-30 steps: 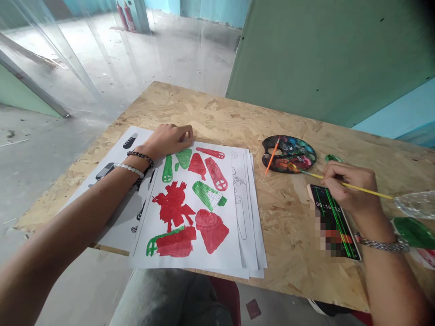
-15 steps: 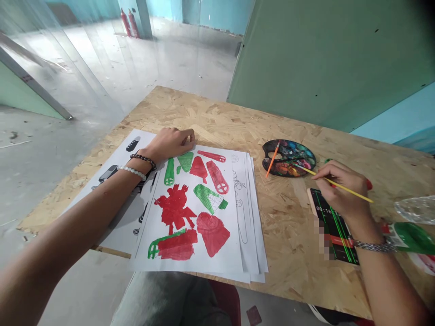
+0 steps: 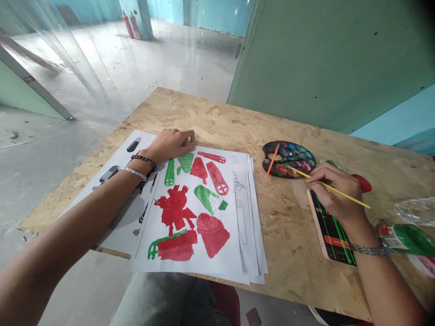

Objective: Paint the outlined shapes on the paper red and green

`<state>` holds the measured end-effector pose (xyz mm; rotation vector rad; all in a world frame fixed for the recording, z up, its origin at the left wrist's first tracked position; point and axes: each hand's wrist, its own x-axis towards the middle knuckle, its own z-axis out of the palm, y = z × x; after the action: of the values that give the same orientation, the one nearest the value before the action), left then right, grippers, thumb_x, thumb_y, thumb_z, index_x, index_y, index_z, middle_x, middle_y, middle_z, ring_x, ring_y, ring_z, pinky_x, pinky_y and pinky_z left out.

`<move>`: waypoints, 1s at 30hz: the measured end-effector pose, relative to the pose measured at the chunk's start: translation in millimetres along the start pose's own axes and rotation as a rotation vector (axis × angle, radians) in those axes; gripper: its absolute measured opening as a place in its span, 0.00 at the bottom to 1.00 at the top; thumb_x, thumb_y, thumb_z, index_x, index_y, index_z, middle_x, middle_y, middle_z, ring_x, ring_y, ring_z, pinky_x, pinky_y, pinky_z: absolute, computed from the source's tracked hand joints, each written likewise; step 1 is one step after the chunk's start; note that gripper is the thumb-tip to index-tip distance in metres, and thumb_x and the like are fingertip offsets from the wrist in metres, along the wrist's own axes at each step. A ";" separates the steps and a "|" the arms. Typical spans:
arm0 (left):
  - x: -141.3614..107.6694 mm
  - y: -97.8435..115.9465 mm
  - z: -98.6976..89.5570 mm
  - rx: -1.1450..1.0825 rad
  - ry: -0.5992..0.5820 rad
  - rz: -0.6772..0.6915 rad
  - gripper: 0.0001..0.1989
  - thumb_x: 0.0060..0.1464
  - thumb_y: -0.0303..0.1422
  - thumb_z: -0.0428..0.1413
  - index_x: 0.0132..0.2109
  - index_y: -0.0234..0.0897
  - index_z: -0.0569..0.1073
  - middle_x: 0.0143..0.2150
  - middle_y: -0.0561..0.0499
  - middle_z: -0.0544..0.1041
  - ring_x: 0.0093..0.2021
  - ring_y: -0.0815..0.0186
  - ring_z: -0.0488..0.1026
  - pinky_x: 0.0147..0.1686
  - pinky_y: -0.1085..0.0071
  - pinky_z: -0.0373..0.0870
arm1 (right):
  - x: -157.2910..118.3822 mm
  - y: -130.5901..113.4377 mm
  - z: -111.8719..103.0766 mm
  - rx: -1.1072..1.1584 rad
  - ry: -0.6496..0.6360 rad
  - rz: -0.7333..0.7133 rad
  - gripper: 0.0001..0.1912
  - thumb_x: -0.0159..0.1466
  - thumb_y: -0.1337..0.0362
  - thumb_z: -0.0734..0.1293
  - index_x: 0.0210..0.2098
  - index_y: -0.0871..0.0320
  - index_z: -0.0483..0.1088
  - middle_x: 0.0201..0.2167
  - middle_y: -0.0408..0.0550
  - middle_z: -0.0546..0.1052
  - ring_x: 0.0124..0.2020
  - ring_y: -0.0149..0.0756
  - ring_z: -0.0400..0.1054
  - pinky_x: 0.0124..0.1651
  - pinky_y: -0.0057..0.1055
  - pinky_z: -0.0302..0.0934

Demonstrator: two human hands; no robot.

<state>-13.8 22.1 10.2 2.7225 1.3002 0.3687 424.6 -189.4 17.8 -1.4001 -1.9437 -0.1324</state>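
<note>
My right hand (image 3: 340,192) is closed around a yellow paintbrush (image 3: 345,195), whose tip is over the dark paint palette (image 3: 288,158). An orange brush (image 3: 273,159) lies across the palette's left part. My left hand (image 3: 172,144) rests on the top edge of a sheet of paper (image 3: 180,176), its fingers curled in, with nothing seen in them. Shapes painted red and green cover this sheet, and one green-edged shape (image 3: 210,199) has a bare white part. More sheets (image 3: 260,235) lie beneath it, and a printed sheet (image 3: 112,217) sticks out on the left under my forearm.
A phone (image 3: 335,240) showing a timer lies below my right hand. Beyond that hand are a red lid-like thing (image 3: 362,183), a green bottle (image 3: 408,239) and a clear plastic piece (image 3: 416,211). The wooden board table (image 3: 210,117) meets a green panel (image 3: 322,59) behind.
My right hand has shifted slightly left, bringing the brush tip further left over the palette. More of the red thing and the phone's edge shows now. My left hand stays in place.
</note>
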 end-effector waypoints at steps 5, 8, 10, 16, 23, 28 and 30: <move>-0.1 -0.5 0.7 0.011 0.012 0.000 0.16 0.66 0.43 0.50 0.47 0.41 0.78 0.30 0.50 0.80 0.28 0.61 0.73 0.32 0.65 0.56 | 2.5 -6.2 1.4 0.007 -0.029 0.001 0.09 0.62 0.73 0.66 0.29 0.52 0.71 0.30 0.41 0.75 0.32 0.37 0.73 0.38 0.35 0.63; 0.2 -1.4 0.9 0.021 0.008 0.001 0.16 0.66 0.43 0.51 0.47 0.41 0.79 0.30 0.50 0.81 0.28 0.60 0.73 0.32 0.65 0.56 | 3.2 -8.0 2.4 0.012 -0.072 0.011 0.09 0.63 0.72 0.66 0.29 0.51 0.69 0.29 0.40 0.75 0.32 0.38 0.73 0.38 0.35 0.63; 0.4 -2.0 1.1 0.026 0.013 0.005 0.16 0.66 0.44 0.51 0.47 0.41 0.79 0.30 0.50 0.81 0.27 0.60 0.73 0.32 0.65 0.56 | 3.2 -8.0 3.2 0.014 -0.078 0.016 0.10 0.63 0.72 0.66 0.29 0.51 0.68 0.29 0.40 0.75 0.31 0.37 0.72 0.38 0.36 0.62; -0.1 -1.2 0.6 0.017 0.011 0.007 0.17 0.67 0.43 0.50 0.48 0.41 0.80 0.31 0.49 0.82 0.28 0.60 0.74 0.32 0.65 0.57 | 1.6 -6.5 5.4 0.031 -0.086 0.014 0.10 0.63 0.72 0.66 0.28 0.52 0.68 0.28 0.39 0.74 0.29 0.36 0.72 0.40 0.36 0.63; -0.7 -0.1 -1.2 0.000 0.005 0.013 0.17 0.67 0.43 0.50 0.47 0.40 0.79 0.30 0.50 0.81 0.27 0.61 0.73 0.32 0.66 0.57 | 0.4 -7.5 0.7 0.058 -0.039 0.001 0.10 0.62 0.72 0.67 0.28 0.52 0.69 0.29 0.41 0.74 0.30 0.36 0.71 0.37 0.35 0.62; -0.3 0.3 -0.6 0.009 0.009 0.002 0.16 0.66 0.42 0.50 0.47 0.40 0.79 0.29 0.50 0.81 0.27 0.62 0.73 0.31 0.66 0.56 | -0.6 -7.3 1.3 0.075 -0.104 0.008 0.10 0.60 0.72 0.67 0.25 0.53 0.67 0.27 0.40 0.73 0.28 0.35 0.70 0.35 0.35 0.62; -0.1 0.4 -0.5 0.015 0.007 0.001 0.15 0.66 0.42 0.51 0.48 0.40 0.79 0.29 0.50 0.81 0.27 0.61 0.73 0.31 0.66 0.57 | -0.7 -7.6 2.5 0.080 -0.111 0.019 0.11 0.60 0.73 0.67 0.25 0.53 0.66 0.26 0.40 0.73 0.27 0.35 0.70 0.35 0.34 0.61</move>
<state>-13.7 21.7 10.7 2.7368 1.3084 0.3704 417.0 -191.8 18.0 -1.3990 -2.0022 0.0322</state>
